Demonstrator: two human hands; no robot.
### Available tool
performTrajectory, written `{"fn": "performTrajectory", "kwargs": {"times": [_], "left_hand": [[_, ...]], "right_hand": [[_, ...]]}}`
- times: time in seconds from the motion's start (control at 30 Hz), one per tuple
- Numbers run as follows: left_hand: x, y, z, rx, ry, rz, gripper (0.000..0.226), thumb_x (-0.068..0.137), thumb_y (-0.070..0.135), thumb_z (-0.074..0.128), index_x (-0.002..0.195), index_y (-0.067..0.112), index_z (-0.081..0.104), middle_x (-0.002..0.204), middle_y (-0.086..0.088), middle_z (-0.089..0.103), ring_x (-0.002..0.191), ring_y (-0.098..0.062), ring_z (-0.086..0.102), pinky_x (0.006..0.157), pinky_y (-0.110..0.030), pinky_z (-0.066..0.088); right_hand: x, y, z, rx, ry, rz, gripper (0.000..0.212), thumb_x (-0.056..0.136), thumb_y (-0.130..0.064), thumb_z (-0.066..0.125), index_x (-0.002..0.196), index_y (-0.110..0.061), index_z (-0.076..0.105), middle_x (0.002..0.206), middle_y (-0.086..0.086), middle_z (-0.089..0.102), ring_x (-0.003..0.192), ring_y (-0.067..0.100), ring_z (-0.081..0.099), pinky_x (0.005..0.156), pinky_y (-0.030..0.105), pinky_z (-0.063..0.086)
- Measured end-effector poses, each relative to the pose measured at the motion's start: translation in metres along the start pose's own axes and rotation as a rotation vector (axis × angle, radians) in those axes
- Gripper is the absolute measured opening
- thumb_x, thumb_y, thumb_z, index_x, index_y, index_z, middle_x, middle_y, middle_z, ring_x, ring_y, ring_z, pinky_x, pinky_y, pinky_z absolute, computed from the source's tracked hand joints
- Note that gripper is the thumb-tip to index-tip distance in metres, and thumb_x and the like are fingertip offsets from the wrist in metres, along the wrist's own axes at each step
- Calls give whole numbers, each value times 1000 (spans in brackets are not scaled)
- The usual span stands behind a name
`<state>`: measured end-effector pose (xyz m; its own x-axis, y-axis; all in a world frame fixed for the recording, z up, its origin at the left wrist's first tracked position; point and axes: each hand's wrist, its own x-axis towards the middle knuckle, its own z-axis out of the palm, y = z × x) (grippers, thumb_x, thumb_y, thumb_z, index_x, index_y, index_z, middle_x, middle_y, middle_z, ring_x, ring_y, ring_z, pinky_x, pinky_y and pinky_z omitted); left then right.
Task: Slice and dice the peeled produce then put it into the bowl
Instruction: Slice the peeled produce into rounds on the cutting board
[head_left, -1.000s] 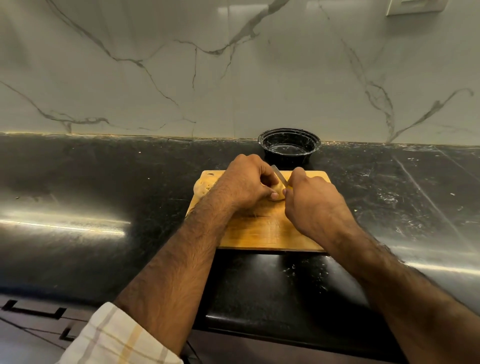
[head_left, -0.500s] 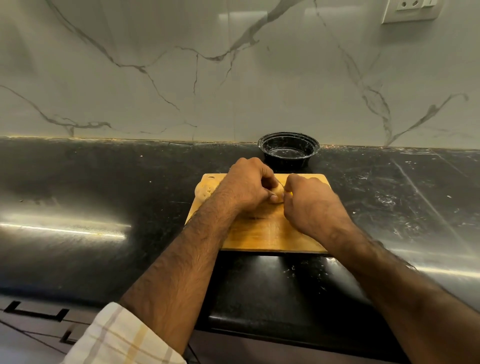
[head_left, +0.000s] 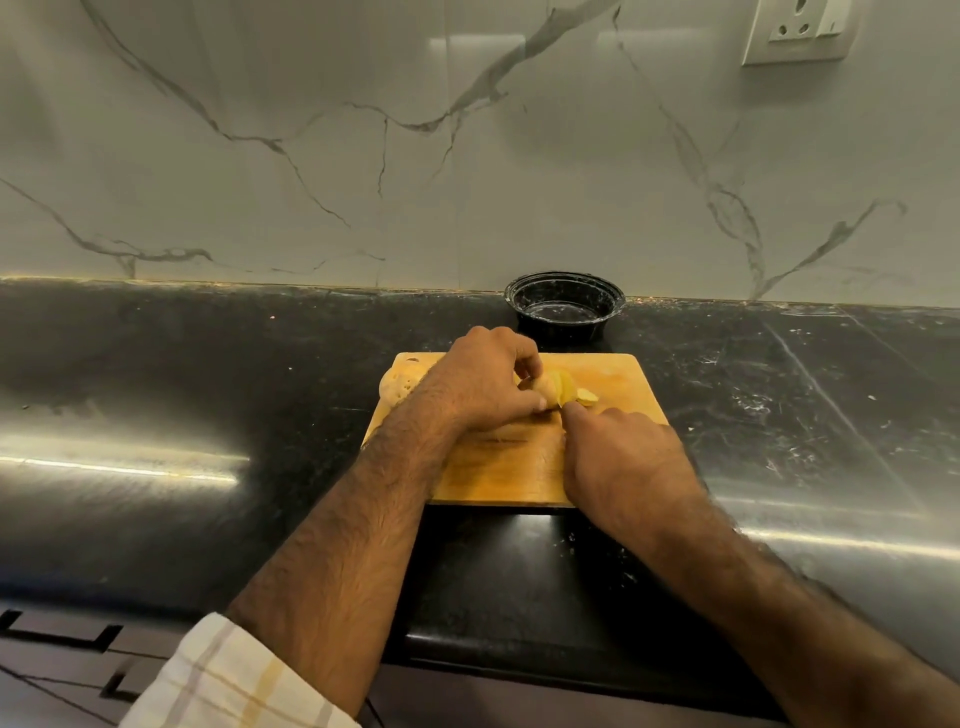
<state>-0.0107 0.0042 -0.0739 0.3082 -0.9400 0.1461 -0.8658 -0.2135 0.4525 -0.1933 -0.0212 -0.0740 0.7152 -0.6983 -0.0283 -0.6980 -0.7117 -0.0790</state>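
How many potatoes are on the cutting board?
2. One peeled potato, partly sliced, is at the board's middle, held by the left hand. One whole potato sits at the far-left corner, partly hidden behind the arm.

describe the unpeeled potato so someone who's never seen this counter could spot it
Find the wooden cutting board on the black countertop. At its far left corner, behind the left hand, sits a whole potato. Unlike the yellow slices mid-board, it is uncut, round and speckled.

Dim, warm light; 2 glare streaks cross the glossy black counter (head_left: 156, 415). Wide-angle bending at edges; right hand (head_left: 628, 457) perhaps slightly motion-blurred.
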Motion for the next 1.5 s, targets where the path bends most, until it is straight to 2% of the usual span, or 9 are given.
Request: {"fn": "performTrajectory", "kwargs": {"times": [0.1,0.23,0.37,0.57,0.77,0.93,1.07,1.3,1.5], "left_hand": [[0,2,7,56,-91,-3,54,84,40,86,129,31,57,131,3,64,110,-16,63,94,-40,59],[3,2,9,117,-86,-30,60,90,40,81,143,38,54,141,-1,60,121,-20,60,103,-45,55],[6,3,11,157,-68,-58,62,86,47,83,141,40,56,140,-1,61,120,-20,60,102,-45,56],[1,0,5,87,-46,-85,60,81,42,88,134,36,62,127,4,67,108,-13,62,96,-40,58],[0,4,3,107,-34,-88,59,81,44,87,135,33,64,125,3,70,106,-13,66,93,-35,59],[2,8,6,200,-61,-98,62,89,49,78,146,36,56,144,-1,61,124,-21,61,105,-42,55],[2,7,3,155,-72,-113,60,93,41,78,148,33,55,148,0,57,129,-21,57,108,-39,50],[-1,-2,-4,-88,-65,-120,52,94,27,79,142,34,60,141,1,61,123,-17,59,106,-39,50],[5,-6,-3,-168,25,-42,31,90,20,81,111,32,62,119,7,65,104,-12,67,89,-30,59]], "right_hand": [[0,2,1,-26,17,-1,21,104,-33,44,124,-29,49,76,-11,32,73,18,39,74,38,38],[0,6,2,-8,49,12,22,105,-34,42,126,-29,49,80,-8,40,81,22,48,76,39,38],[-1,9,3,8,78,7,28,106,-34,43,133,-30,48,108,-1,63,99,26,63,75,40,39],[5,15,4,86,59,25,22,106,-37,41,127,-30,48,84,-6,44,85,23,56,73,39,43],[4,15,4,41,75,-31,23,107,-35,41,129,-34,48,78,-10,36,80,19,47,74,38,39],[5,16,-2,-15,18,-82,28,106,-35,46,134,-35,49,113,-4,61,105,21,59,80,39,37],[5,17,-5,-19,-22,-107,27,105,-35,50,132,-36,53,116,-4,61,108,21,59,88,41,45],[11,34,2,214,78,47,21,103,-42,50,119,-36,62,93,-7,59,88,19,58,82,38,54],[9,34,11,223,176,99,24,105,-46,44,121,-33,56,88,-5,58,84,22,57,73,38,48]]}}
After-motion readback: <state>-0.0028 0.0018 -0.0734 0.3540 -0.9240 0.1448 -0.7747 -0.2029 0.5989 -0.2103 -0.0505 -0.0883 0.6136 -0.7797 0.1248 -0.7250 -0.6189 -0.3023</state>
